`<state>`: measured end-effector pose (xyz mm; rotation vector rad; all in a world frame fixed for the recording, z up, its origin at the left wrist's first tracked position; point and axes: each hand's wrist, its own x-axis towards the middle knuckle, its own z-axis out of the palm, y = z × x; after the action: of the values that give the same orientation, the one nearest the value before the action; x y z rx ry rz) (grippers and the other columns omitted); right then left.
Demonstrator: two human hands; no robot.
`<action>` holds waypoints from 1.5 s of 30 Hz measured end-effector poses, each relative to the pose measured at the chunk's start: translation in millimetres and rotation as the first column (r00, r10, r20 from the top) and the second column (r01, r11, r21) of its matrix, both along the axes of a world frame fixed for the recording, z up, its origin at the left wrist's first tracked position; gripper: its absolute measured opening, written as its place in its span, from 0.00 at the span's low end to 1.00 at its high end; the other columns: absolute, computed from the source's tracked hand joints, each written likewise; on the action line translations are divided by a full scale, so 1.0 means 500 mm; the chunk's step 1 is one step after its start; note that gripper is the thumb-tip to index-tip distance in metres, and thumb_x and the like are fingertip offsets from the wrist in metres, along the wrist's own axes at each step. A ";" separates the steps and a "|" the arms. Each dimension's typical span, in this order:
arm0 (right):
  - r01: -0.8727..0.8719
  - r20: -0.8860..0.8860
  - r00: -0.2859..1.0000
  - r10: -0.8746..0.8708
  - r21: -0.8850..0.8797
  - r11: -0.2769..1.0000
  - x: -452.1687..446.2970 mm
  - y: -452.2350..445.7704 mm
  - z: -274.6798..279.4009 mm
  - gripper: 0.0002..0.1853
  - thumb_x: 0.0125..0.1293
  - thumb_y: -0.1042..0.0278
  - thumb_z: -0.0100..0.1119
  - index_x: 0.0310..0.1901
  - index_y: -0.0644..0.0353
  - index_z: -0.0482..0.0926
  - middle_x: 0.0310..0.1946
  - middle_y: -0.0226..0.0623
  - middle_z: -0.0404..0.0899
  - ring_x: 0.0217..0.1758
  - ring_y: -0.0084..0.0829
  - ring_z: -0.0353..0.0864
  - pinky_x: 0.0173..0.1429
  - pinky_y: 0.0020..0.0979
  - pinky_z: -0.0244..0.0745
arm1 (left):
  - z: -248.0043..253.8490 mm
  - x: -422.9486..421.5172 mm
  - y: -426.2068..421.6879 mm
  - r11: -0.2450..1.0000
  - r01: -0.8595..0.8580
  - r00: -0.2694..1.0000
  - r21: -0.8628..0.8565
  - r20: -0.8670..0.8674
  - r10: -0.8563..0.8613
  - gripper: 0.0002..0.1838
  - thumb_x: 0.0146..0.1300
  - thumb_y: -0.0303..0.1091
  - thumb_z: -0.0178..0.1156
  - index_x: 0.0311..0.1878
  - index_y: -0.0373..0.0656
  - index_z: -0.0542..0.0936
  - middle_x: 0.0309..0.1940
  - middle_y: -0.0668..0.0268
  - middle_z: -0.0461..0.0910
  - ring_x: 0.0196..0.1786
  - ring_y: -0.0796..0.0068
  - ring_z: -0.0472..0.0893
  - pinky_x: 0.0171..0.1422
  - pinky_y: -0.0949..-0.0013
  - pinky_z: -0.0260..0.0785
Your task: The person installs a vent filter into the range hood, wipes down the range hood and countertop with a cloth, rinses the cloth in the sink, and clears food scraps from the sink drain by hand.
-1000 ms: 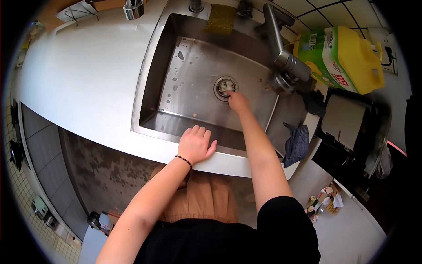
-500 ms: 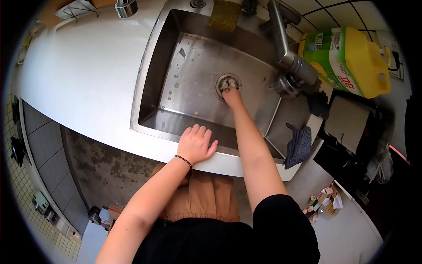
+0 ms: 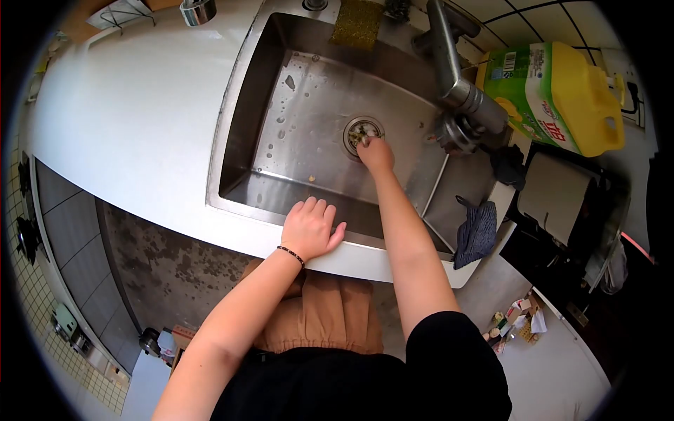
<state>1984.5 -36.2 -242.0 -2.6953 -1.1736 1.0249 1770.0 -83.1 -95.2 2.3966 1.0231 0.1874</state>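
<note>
My right hand (image 3: 378, 154) reaches down into the steel sink (image 3: 319, 91), its fingers drawn together at the lower right rim of the round drain (image 3: 349, 147). Pale and greenish food scraps (image 3: 364, 129) lie in the drain opening beside my fingertips. Whatever the fingertips pinch is hidden by the hand. Resting on the sink's front edge, my left hand (image 3: 309, 229) has its fingers stretched out and grasps nothing; a dark beaded bracelet circles that wrist. Water drops and a small light crumb (image 3: 312, 178) dot the basin floor.
A metal faucet (image 3: 456, 88) overhangs the basin's right side. A yellow jug (image 3: 572, 98) with a green label lies behind it at the right. A dark cloth (image 3: 475, 235) drapes over the right front corner, and a gold-coloured scouring pad (image 3: 357, 24) hangs at the back rim.
My right hand has shifted slightly right at the drain, uncovering more of the scraps. My left hand stays on the sink's edge.
</note>
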 end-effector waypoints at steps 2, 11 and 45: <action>-0.030 0.024 0.999 0.030 -0.006 1.000 -0.004 0.002 0.003 0.17 0.60 0.56 0.52 0.47 0.53 0.80 0.38 0.44 0.83 0.42 0.46 0.82 0.44 0.44 0.77 | 0.002 -0.001 0.002 1.000 -0.002 1.000 -0.010 0.006 0.002 0.13 0.52 0.43 0.59 0.26 0.44 0.73 0.25 0.65 0.72 0.32 0.65 0.73 0.35 0.64 0.66; -0.041 -0.085 0.996 0.037 -0.046 0.998 -0.019 -0.006 -0.037 0.24 0.58 0.56 0.52 0.57 0.48 0.76 0.45 0.46 0.81 0.49 0.46 0.80 0.53 0.43 0.75 | 0.004 0.001 0.002 1.000 -0.005 1.000 -0.015 0.005 0.005 0.13 0.53 0.43 0.59 0.26 0.44 0.73 0.25 0.65 0.72 0.32 0.64 0.73 0.35 0.64 0.65; 0.033 -0.312 0.948 -0.060 -0.089 0.996 0.022 0.000 -0.080 0.24 0.54 0.51 0.60 0.51 0.55 0.80 0.45 0.45 0.82 0.49 0.44 0.80 0.53 0.39 0.75 | 0.005 0.002 0.001 0.999 -0.001 1.000 -0.032 -0.013 0.001 0.13 0.53 0.44 0.59 0.27 0.44 0.74 0.26 0.65 0.72 0.33 0.65 0.73 0.37 0.65 0.65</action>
<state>1995.6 -36.0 -281.9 -2.4745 -1.0241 1.4579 1770.8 -82.4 -92.5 2.3712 1.0257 0.1549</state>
